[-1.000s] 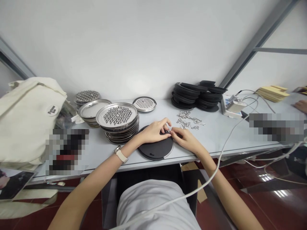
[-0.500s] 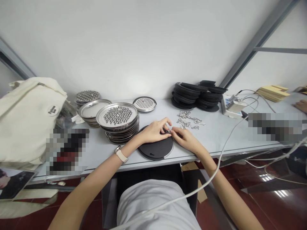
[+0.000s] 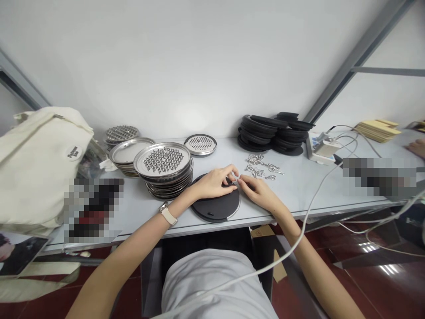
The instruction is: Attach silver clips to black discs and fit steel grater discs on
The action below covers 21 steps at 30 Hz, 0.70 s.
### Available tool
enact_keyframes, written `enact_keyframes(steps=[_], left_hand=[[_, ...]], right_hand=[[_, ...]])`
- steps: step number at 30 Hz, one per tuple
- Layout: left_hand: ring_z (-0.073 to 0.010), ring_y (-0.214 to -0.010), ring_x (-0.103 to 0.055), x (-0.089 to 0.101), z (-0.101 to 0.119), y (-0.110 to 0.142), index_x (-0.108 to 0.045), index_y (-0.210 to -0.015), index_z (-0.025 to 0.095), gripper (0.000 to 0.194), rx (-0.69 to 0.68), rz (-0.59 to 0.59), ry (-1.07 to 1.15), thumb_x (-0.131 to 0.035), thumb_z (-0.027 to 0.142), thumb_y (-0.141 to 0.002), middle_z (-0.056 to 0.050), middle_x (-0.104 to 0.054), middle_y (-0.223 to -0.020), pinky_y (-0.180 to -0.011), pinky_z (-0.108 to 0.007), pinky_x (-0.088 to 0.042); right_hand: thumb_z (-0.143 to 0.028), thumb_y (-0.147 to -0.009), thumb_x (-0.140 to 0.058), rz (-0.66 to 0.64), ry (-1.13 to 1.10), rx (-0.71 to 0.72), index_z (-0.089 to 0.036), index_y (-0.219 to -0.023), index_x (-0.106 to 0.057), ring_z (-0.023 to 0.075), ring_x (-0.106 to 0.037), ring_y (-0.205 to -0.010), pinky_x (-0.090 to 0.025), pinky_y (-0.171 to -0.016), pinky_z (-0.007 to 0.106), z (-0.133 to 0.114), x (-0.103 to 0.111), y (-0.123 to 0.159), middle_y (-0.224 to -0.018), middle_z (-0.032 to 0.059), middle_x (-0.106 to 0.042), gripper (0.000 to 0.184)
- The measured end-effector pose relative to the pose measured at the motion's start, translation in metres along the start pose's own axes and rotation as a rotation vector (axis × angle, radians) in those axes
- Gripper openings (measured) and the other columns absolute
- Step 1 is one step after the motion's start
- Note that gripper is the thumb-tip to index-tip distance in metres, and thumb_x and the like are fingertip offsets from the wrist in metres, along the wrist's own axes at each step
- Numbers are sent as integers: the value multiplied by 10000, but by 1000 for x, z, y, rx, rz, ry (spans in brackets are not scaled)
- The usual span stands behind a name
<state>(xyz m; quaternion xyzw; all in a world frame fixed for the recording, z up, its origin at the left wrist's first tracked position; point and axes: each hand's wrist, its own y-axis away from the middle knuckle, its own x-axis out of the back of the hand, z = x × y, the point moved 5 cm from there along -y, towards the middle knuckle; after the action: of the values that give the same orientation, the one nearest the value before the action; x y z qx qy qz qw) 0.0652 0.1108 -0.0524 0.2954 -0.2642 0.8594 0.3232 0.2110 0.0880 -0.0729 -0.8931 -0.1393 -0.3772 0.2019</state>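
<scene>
A round black disc (image 3: 215,206) with a metal rim lies flat on the grey table near its front edge. My left hand (image 3: 212,181) rests on the disc's far edge, fingers curled and pinched. My right hand (image 3: 257,191) meets it from the right, fingertips pinched. Between both sets of fingertips sits a small metal clip (image 3: 234,182) at the disc's rim. A loose pile of similar metal clips (image 3: 262,165) lies just beyond my right hand.
A stack of perforated steel plates (image 3: 164,170) stands left of the disc, more plates (image 3: 128,153) and a small perforated lid (image 3: 200,144) behind. Stacked black rings (image 3: 274,133) sit at the back right. A cream bag (image 3: 36,164) fills the left. A white cable (image 3: 312,199) crosses right; another person's hand (image 3: 416,146) shows far right.
Both hands stay at the disc's far edge; the fingers shift only slightly around the small clip.
</scene>
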Motion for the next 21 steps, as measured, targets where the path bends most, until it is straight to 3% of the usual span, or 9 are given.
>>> enact_keyframes(steps=[7,21], left_hand=[[-110,-698,-570,1,2,0,-489,-1050,204,294,-27,27,-63,-618,238,-788,-15,-607,-980,-664,-247,-464],[-108,-675,-554,2,4,0,-497,-1051,214,272,-12,15,-30,-599,226,-799,27,-601,-815,-640,-227,-438]], right_hand=[[-358,-986,-348,-44,8,48,-179,-828,-572,154,-522,-639,-374,-639,260,-8,-3,-1,-730,27,-609,327],[-395,-975,-368,-49,4,21,-179,-755,-541,127,-445,-577,-341,-568,246,-4,-1,0,-618,-15,-504,353]])
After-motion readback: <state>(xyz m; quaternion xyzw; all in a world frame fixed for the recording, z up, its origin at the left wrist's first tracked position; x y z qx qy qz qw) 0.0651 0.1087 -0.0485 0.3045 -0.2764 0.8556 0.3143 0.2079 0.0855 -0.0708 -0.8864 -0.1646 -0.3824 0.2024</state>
